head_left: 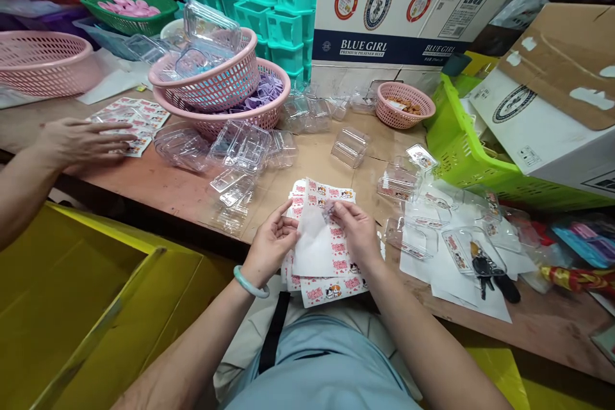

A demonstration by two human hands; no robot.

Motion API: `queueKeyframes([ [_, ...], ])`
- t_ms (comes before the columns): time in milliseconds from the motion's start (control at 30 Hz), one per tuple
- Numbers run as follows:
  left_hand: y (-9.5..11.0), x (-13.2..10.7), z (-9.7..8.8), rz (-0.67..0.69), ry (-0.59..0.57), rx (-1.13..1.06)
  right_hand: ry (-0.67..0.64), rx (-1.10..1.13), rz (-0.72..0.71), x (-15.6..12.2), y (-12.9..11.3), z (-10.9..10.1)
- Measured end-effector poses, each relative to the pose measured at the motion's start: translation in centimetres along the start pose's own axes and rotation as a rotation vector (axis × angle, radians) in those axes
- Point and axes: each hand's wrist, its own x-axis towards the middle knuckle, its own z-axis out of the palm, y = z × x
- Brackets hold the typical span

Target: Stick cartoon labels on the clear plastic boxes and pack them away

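My left hand [270, 245] pinches the left edge of a sticker sheet [321, 250] that lies at the table's front edge, on top of more printed sheets. My right hand [354, 230] is closed at the sheet's top, its fingertips pinching a sticker that is partly lifted off. A pale green bangle circles my left wrist. Small clear plastic boxes [350, 146] lie scattered just beyond the sheets, some with labels [421, 157] stuck on them.
Another person's hand [79, 139] rests on sticker sheets at the left. Stacked pink baskets [225, 86] hold clear boxes and purple pieces. A small pink basket [404, 104], a green crate [461, 154], cardboard boxes, teal crates, keys [490, 269] and a yellow bin [96, 307] surround the table.
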Motion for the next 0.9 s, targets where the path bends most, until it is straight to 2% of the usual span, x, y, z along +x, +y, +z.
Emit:
queueKeyframes([
  [67,-0.3,-0.4,-0.4,0.071,0.086,0.123,0.122,0.168,0.043,0.7,-0.6,-0.7],
  [100,-0.2,-0.8,-0.3,0.149,0.160,0.210,0.179,0.193,0.020,0.9,-1.1,-1.0],
  [167,0.4,-1.5,0.3,0.324,0.282,0.368,0.248,0.063,-0.144,0.6,-2.3,-1.1],
  [200,0.8,-1.8,0.9,0.374,0.283,0.395,0.239,-0.080,-0.274,0.2,-2.8,-0.9],
  [233,1.3,-1.9,1.7,0.368,0.222,0.362,0.190,-0.250,-0.418,-0.4,-3.2,-0.7],
  [300,2.2,-1.6,3.4,0.222,0.005,0.119,0.007,-0.578,-0.683,-1.5,-3.5,0.0],
  [367,2.5,-0.6,4.8,0.051,-0.131,-0.203,-0.174,-0.779,-0.830,-2.3,-3.1,0.4],
  [400,2.5,0.1,5.3,-0.008,-0.126,-0.327,-0.218,-0.826,-0.837,-2.4,-2.8,0.5],
  [467,2.2,1.5,5.7,-0.063,-0.036,-0.439,-0.157,-0.811,-0.732,-2.3,-2.1,0.2],
  [533,1.9,2.6,5.5,-0.072,0.011,-0.420,-0.020,-0.641,-0.524,-1.5,-1.7,-0.4],
  [567,1.8,3.0,5.4,-0.066,-0.005,-0.394,0.002,-0.529,-0.400,-1.0,-1.7,-0.7],
  [633,1.7,3.6,5.2,-0.053,-0.087,-0.341,-0.085,-0.344,-0.192,0.2,-2.1,-1.1],
  [667,1.7,3.7,5.1,-0.058,-0.122,-0.325,-0.151,-0.292,-0.134,1.0,-2.5,-1.2],
  [700,1.7,3.9,5.0,-0.071,-0.142,-0.319,-0.179,-0.267,-0.117,1.9,-3.0,-1.3],
  [733,1.8,4.0,5.0,-0.090,-0.142,-0.319,-0.146,-0.264,-0.144,3.0,-3.6,-1.3],
  [833,1.9,4.0,4.7,-0.117,-0.058,-0.299,0.170,-0.375,-0.359,7.7,-5.7,-1.5],
  [900,2.0,3.7,4.6,-0.052,-0.039,-0.213,0.317,-0.525,-0.425,11.5,-7.0,-1.8],
])
